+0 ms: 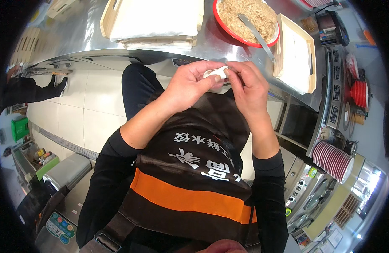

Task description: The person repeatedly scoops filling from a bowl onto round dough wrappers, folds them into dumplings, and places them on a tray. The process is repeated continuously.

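A folded white dough wrapper (216, 73) is held between my two hands, in front of the counter's edge. My left hand (193, 83) cradles its left end, thumb on top. At its right end, my right hand (249, 83) pinches the dough between thumb and fingers. Any filling inside is hidden. Beyond my hands, a red-rimmed bowl (218, 23) holds a pale minced filling (238, 25), with a flat metal spatula (256, 33) lying across it and over the rim.
Stacked wooden trays with a white cloth (156, 19) lie on the steel counter (77, 34). Another cloth-lined wooden tray (295, 60) is right of the bowl. Stacked bowls (333, 162) stand at the far right. A person's legs (27, 90) show at the left.
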### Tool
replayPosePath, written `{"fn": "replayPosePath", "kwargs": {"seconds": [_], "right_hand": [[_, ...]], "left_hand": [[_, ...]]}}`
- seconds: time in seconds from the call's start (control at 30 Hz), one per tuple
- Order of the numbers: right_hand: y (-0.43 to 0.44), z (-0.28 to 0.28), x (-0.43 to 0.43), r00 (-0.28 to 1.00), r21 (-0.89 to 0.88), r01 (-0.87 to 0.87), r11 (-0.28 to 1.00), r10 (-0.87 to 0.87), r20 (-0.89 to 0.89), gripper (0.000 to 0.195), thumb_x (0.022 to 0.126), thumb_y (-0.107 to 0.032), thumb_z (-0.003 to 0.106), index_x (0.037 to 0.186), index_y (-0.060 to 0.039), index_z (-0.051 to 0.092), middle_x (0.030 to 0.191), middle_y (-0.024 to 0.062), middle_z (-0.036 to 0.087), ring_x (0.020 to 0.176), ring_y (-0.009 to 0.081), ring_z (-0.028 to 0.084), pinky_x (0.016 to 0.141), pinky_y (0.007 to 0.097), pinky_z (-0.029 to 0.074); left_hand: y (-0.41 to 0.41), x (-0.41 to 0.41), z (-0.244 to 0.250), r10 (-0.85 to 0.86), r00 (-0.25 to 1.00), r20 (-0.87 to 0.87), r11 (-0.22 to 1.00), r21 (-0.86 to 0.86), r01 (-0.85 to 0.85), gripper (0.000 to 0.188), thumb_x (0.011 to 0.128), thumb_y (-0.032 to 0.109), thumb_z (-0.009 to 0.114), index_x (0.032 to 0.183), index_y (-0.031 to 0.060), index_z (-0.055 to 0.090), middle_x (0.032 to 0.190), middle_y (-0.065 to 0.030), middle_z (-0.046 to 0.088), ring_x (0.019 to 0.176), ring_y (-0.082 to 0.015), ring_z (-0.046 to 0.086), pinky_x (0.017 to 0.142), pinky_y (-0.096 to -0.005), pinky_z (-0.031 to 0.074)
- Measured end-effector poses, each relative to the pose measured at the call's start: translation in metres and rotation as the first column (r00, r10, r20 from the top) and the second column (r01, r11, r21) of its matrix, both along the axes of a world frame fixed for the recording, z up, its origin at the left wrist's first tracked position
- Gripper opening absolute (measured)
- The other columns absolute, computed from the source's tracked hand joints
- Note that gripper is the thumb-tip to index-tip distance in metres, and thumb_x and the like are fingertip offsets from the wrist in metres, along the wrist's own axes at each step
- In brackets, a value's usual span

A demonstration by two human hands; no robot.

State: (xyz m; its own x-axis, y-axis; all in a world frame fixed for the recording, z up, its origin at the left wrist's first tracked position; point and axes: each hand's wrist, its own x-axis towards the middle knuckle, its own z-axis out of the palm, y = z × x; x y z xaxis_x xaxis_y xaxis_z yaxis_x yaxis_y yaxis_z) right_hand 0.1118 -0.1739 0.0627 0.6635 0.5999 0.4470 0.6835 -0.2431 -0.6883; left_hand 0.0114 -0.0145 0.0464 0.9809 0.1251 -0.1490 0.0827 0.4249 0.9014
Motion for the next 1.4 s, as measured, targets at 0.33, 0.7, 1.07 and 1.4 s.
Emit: {"fn": "replayPosePath", "kwargs": {"seconds": [0.33, 0.7, 1.07, 1.4], "right_hand": [[0.001, -0.006, 0.002, 0.995, 0.114, -0.096, 0.989, 0.095, 0.011, 0.02, 0.083, -0.001, 0.079, 0.1, -0.0025, 0.069, 0.101, 0.0115, 0.069, 0.089, 0.0272, 0.067, 0.075, 0.0337, 0.055], [-0.002, -0.013, -0.001, 0.951, 0.175, -0.08, 0.981, 0.128, -0.281, 0.017, 0.084, 0.0, 0.08, 0.1, -0.0014, 0.072, 0.098, 0.0088, 0.069, 0.084, 0.0181, 0.067, 0.073, 0.0284, 0.055], [-0.008, -0.009, -0.021, 0.943, 0.381, -0.076, 0.922, 0.19, -0.272, 0.011, 0.089, 0.002, 0.076, 0.098, 0.0009, 0.069, 0.098, 0.0081, 0.068, 0.086, 0.0167, 0.062, 0.076, 0.0275, 0.05], [-0.002, -0.009, -0.042, 0.727, 0.437, 0.024, 0.899, 0.284, -0.625, 0.008, 0.095, 0.004, 0.069, 0.102, 0.0025, 0.068, 0.106, 0.0041, 0.065, 0.088, 0.01, 0.059, 0.079, 0.0237, 0.048]], "left_hand": [[0.003, -0.001, -0.004, 0.107, 0.992, 0.07, 0.994, -0.008, -0.106, 0.027, 0.102, 0.008, 0.062, 0.126, -0.005, 0.067, 0.12, -0.0127, 0.072, 0.105, -0.0174, 0.071, 0.093, -0.0316, 0.06], [0.015, -0.003, -0.008, 0.003, 0.996, 0.09, 1.0, 0.027, -0.006, 0.025, 0.104, 0.009, 0.059, 0.124, -0.0037, 0.069, 0.127, -0.0151, 0.069, 0.113, -0.0206, 0.068, 0.098, -0.0375, 0.059], [0.011, -0.011, -0.003, -0.11, 0.951, 0.289, 0.99, 0.118, 0.079, 0.065, 0.094, 0.006, 0.07, 0.152, -0.0017, 0.042, 0.148, -0.0209, 0.055, 0.133, -0.0264, 0.057, 0.113, -0.0406, 0.047], [0.002, -0.012, 0.008, -0.083, 0.91, 0.406, 0.995, 0.082, 0.054, 0.035, 0.103, 0.013, 0.056, 0.134, -0.0015, 0.063, 0.145, -0.0165, 0.06, 0.132, -0.0235, 0.056, 0.113, -0.0375, 0.043]]}}
